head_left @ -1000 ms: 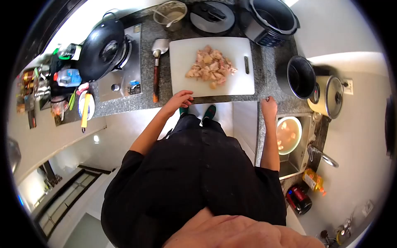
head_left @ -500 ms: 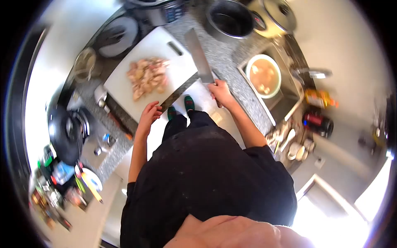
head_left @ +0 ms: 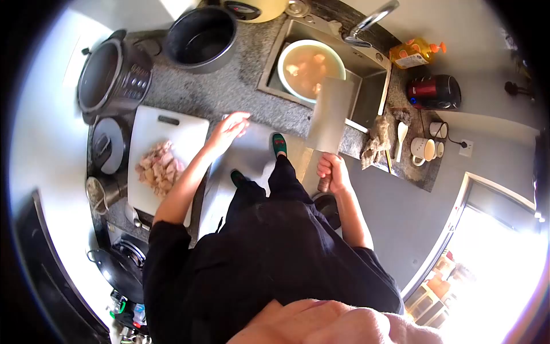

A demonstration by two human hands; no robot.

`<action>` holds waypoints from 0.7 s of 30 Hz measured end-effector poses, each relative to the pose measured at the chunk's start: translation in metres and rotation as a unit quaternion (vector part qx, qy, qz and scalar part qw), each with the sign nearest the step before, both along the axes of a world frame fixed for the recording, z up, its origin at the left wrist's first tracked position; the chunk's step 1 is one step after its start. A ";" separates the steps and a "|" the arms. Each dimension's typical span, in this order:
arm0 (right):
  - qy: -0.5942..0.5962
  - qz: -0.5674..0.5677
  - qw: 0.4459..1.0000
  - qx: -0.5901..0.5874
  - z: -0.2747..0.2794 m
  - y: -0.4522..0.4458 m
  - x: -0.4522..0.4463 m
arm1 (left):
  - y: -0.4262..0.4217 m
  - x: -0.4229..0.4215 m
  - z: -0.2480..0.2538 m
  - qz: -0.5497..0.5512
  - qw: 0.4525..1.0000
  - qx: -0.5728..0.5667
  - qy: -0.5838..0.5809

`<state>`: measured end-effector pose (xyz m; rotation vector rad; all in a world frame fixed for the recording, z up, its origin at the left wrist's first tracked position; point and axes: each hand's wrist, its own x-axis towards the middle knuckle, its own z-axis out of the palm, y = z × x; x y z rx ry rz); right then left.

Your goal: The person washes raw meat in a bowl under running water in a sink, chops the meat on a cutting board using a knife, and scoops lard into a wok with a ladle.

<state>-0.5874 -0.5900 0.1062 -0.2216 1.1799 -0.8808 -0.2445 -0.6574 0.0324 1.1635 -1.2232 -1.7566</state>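
Note:
My right hand [head_left: 334, 171] is wrapped round the handle of a wide-bladed cleaver [head_left: 331, 114], its blade pointing up toward the sink and overlapping the lower edge of a bowl. That white bowl [head_left: 283, 80] stands in the sink, with cloudy liquid and pale pieces inside. Near the counter's front edge my left hand [head_left: 228, 131] is empty, its fingers apart, right of the white cutting board [head_left: 195, 129]. Chopped meat [head_left: 158, 169] is heaped on the board, partly beside my left forearm.
The steel sink [head_left: 364, 109] has a faucet [head_left: 366, 26] behind it. A black pot [head_left: 201, 39] and a cooker [head_left: 109, 77] stand at the back left. Cups [head_left: 422, 150], a cloth [head_left: 376, 143] and a red kettle [head_left: 433, 92] are on the right.
The view has turned rightward, bringing the sink to the middle. My right hand, empty at first, took hold of the cleaver, now beside the sink. My left hand has stayed empty.

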 end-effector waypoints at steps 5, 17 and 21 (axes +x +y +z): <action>-0.141 -0.086 0.986 0.006 -0.038 -0.014 -0.089 | -0.161 -0.120 -0.068 -0.123 0.968 -0.142 -0.165; -0.068 -0.137 0.988 0.032 -0.038 -0.038 -0.184 | -0.236 -0.283 -0.226 -0.095 0.799 -0.120 -0.582; -0.045 -0.102 0.993 0.047 -0.038 -0.053 -0.187 | -0.259 -0.257 -0.217 -0.198 0.759 -0.129 -0.607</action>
